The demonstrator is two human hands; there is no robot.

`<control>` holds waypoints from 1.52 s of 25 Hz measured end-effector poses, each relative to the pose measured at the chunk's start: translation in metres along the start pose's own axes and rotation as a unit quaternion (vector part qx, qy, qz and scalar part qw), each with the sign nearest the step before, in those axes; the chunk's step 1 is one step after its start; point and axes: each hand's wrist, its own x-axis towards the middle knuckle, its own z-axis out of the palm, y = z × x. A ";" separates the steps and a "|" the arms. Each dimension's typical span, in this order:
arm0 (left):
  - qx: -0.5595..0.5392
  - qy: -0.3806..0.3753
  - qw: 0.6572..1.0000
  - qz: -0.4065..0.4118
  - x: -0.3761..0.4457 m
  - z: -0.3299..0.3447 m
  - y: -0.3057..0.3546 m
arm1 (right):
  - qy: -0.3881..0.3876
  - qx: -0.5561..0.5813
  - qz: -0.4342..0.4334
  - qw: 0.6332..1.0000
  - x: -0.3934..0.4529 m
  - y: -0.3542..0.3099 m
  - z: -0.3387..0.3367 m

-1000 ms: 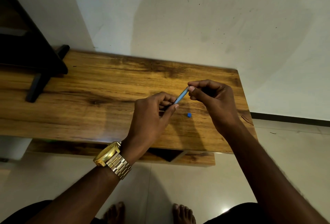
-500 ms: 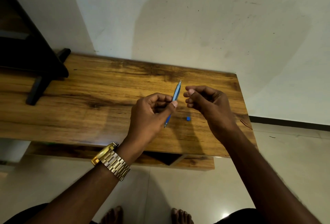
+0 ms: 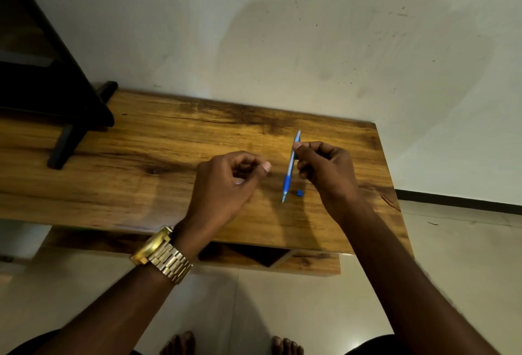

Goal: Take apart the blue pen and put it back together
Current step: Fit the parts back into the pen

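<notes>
Right now I am holding the blue pen [image 3: 291, 166] in my right hand [image 3: 327, 171], pinching its pale upper barrel between thumb and forefinger while the other fingers are curling in behind it. It is standing nearly upright above the wooden table [image 3: 169, 156], leaning slightly, with the darker blue grip section low and the tip pointing down toward the tabletop; whether the tip is touching the wood I cannot tell.

My left hand [image 3: 226, 182] is hovering just beside the pen, apart from it, its fingers curling loosely inward with the thumb lying against the forefinger, and nothing is showing between them. I am wearing a gold watch [image 3: 161, 253] on that wrist.

A small blue piece [image 3: 300, 192] is lying on the table just beside the pen's lower end, below my right hand.

At the far left of the table a black stand [image 3: 62, 117] is resting with one dark foot reaching toward me along the wood. The table is sitting against a pale wall [image 3: 310, 43], and my bare toes [image 3: 180, 340] are showing on the tiled floor below.
</notes>
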 end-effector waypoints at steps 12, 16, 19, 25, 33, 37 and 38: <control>0.273 -0.034 0.961 -0.037 0.009 -0.031 -0.031 | 0.079 -0.369 -0.033 0.926 0.023 0.025 0.028; 0.276 -0.036 0.960 -0.043 0.011 -0.033 -0.030 | 0.103 -0.352 -0.054 0.929 0.015 0.002 0.017; 0.277 -0.035 0.960 -0.038 0.013 -0.038 -0.028 | 0.125 -0.347 -0.112 0.923 0.001 -0.020 -0.010; 0.341 -0.089 0.936 -0.019 0.013 -0.046 -0.027 | -0.072 -0.513 -0.026 0.855 -0.023 -0.006 -0.039; 0.318 -0.058 0.946 -0.030 0.015 -0.039 -0.034 | -0.079 -0.519 -0.021 0.851 -0.022 -0.008 -0.032; 0.274 -0.068 0.959 -0.035 0.017 -0.039 -0.041 | -0.080 -0.528 -0.037 0.844 -0.024 -0.011 -0.027; 0.267 -0.069 0.960 -0.035 0.018 -0.039 -0.043 | -0.082 -0.524 -0.044 0.847 -0.025 -0.012 -0.025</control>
